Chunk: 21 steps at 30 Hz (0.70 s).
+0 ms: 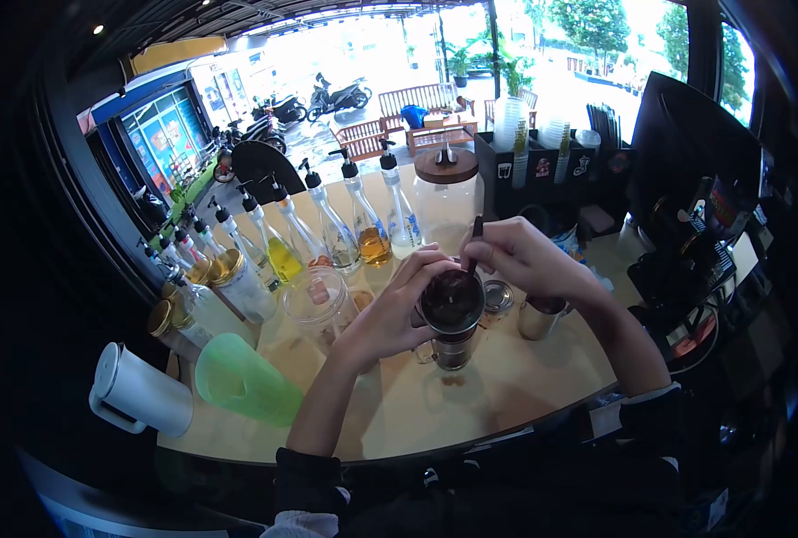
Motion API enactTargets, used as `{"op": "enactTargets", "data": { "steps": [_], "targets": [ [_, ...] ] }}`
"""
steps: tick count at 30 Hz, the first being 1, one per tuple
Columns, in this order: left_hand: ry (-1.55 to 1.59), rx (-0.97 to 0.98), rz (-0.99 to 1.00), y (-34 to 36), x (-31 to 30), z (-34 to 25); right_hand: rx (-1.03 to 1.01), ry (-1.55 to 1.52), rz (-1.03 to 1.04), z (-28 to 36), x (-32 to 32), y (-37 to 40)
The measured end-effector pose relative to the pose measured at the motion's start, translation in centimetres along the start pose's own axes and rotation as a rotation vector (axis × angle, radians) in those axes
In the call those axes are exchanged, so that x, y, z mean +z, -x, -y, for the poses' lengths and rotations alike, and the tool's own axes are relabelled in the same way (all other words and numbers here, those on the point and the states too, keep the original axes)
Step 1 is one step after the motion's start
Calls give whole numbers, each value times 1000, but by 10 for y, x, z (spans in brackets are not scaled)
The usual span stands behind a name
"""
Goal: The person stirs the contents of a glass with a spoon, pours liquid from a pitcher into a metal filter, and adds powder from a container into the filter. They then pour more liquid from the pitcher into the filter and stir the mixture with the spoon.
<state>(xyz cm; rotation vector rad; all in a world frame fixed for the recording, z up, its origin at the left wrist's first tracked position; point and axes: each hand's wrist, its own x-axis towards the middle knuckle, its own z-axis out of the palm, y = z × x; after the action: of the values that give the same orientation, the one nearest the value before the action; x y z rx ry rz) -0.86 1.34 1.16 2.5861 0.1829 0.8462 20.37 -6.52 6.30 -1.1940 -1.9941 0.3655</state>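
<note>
My left hand [397, 309] is wrapped round the side of a metal cup [427, 313] with dark contents, its mouth facing me. The fingers of my right hand [524, 257] pinch a slim dark handle [478, 229] that points down at the cup's rim; its lower end is hidden. Directly under the cup, and overlapped by it in this view, a glass mug [453, 351] with dark brown contents stands on the counter. A round metal lid [498, 297] lies right of the cup. Below my right wrist stands a metal canister [539, 319].
Pump bottles [370, 235] line the counter's far left edge, with a wooden-lidded glass jar [447, 197] at the back. A clear pitcher [316, 303], green jug [248, 378] and white jug [144, 390] stand left. Cup holders [542, 168] and a dark monitor [693, 148] are at right.
</note>
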Motion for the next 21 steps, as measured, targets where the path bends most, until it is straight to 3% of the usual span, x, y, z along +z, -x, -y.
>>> {"op": "enactTargets", "data": {
  "steps": [2, 4, 5, 8, 12, 18, 21],
  "targets": [
    [-4, 7, -3, 1, 1, 5, 47, -30, 28, 6, 0, -1],
    [-10, 15, -7, 2, 2, 8, -59, -79, 79, 7, 6, 1],
    [3, 1, -24, 2, 2, 8, 14, -107, 104, 14, 3, 2],
    [14, -38, -52, 3, 1, 6, 43, -150, 6, 16, -5, 4],
    [75, -75, -66, 3, -2, 5, -136, -84, 44, 9, 5, 9],
    [99, -86, -97, 4, -2, 2, -104, -68, -30, 15, 3, 15],
    [115, -82, -101, 3, 0, 4, -213, -56, 3, 13, 8, 17]
  ]
}}
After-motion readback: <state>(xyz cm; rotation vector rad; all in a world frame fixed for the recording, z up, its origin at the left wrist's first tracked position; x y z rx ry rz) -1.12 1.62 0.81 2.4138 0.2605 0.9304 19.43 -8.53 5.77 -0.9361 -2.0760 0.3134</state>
